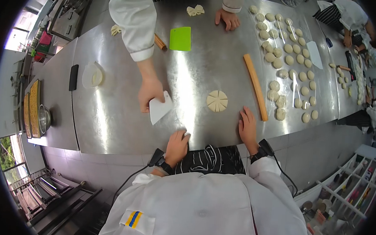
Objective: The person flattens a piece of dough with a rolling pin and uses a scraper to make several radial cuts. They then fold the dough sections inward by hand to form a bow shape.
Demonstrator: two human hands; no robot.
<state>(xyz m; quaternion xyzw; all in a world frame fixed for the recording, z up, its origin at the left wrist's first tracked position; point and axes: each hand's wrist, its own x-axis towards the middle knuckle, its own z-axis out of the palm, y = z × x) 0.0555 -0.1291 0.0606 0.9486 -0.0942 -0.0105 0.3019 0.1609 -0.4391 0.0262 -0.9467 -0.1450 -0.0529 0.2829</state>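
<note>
My left hand rests at the table's front edge, its fingers lying on the steel, holding nothing. To the right, my right hand lies on the steel surface with its fingers stretched out, empty. Between and beyond my hands is a round, flat piece of dough with cuts running in from its edge. A wooden rolling pin lies slanted beyond my right hand. A person across the table holds a white scraper beyond my left hand; that person's other hand rests on the far side.
Several dough balls cover the right side. A green scraper, a second rolling pin and a folded dough piece lie farther back. At left stand a plastic bowl and metal bowl. Other people work at far right.
</note>
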